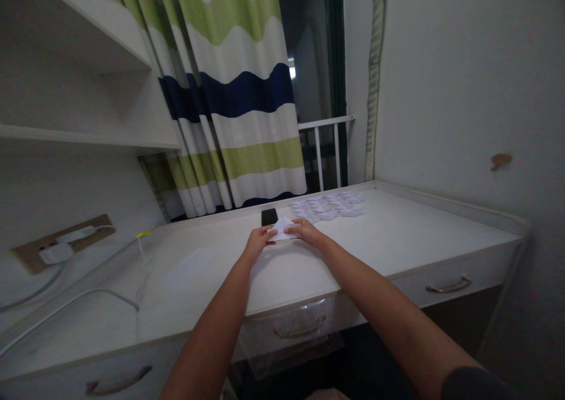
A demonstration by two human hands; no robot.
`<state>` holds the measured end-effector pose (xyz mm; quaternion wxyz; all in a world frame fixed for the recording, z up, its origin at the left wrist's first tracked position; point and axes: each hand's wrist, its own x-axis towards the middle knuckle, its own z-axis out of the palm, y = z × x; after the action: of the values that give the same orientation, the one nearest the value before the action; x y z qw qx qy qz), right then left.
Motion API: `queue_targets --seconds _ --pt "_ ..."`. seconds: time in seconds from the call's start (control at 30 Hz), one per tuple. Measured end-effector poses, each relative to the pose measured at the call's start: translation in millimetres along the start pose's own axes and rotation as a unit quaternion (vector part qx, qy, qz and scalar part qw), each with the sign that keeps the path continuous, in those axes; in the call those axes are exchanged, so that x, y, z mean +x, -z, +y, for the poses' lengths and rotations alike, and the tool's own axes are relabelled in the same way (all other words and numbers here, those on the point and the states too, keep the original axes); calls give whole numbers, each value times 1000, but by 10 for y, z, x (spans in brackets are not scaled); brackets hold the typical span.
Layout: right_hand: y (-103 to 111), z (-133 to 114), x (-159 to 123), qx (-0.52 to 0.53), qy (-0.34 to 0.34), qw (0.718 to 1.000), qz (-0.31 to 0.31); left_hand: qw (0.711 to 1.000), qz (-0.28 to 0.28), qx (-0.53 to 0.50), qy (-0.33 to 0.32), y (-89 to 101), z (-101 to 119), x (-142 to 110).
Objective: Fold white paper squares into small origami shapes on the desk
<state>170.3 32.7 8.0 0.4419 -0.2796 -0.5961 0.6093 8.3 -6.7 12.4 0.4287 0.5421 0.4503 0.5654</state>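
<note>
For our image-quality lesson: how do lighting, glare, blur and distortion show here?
Head view: dim, dark beneath the desk; glints on clear plastic at the middle drawer; wide-angle stretch seemingly enlarges the right forearm; folded paper looks soft.

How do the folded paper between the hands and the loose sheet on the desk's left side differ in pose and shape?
The folded paper is held between the left hand and right hand, while the loose sheet lies on the desk, touched by neither. The folded paper comes to a point at its top; the loose sheet looks flat. Both are white.
</note>
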Motion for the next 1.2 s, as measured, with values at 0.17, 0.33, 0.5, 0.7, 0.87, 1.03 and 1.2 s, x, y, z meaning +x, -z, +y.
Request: queue_targets --seconds 0.17,0.33,0.5,0.7,0.87,1.03,1.2 --pt "-1 -10 -11 2 -3 1000 0 1000 -4 -8 0 3 0 -7" --pt "-8 -25 -16 13 -3 1000 7 1000 -12 -28 7 -3 -7 -4" --pt "-14 -30 -8 10 -10 1000 17 1000 -12 -26 8 1 -29 10" --pt "-6 -26 -13 21 -11 1000 18 999 -10 -32 7 13 -49 31" --pt "20 4 22 50 -3 999 11 999 10 -40 -8 32 -51 46" --pt "39 39 68 74 1 997 14 999 25 -45 -17 27 -29 30" --pt "46 59 85 78 3 997 15 999 33 -34 -26 24 -21 12"
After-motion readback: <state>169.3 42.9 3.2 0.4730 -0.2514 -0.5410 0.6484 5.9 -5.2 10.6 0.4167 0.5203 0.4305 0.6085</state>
